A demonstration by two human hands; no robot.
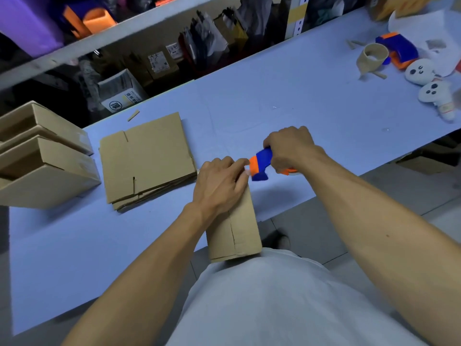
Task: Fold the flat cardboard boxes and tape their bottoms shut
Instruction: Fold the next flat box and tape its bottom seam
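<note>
A long pale blue table (249,103) ran from near left to far right, with dark shelving (149,46) full of bags and cartons beyond its far edge. At the far left edge sat folded cardboard boxes (45,161), stacked and tilted against each other. Just right of them a stack of flat cardboard boxes (147,158) lay on the table. At the near edge, in front of the person's white shirt (274,295), stood the box being worked on (237,228), one end pressed against the body and the other end pointing away. The left hand (219,183) lay on the far end of that box, fingers curled over its edge, gripping it. The right hand (291,148) was clamped round the handle of a blue and orange tape dispenser (260,166), whose orange nose met the left fingertips at the box's far end. Far right on the table lay a second blue and orange tape dispenser (399,49), a curled cardboard tape core (373,57) just left of it, and two white plush toys (421,72) nearer the right edge. A small cardboard scrap (133,115) lay beyond the flat stack
</note>
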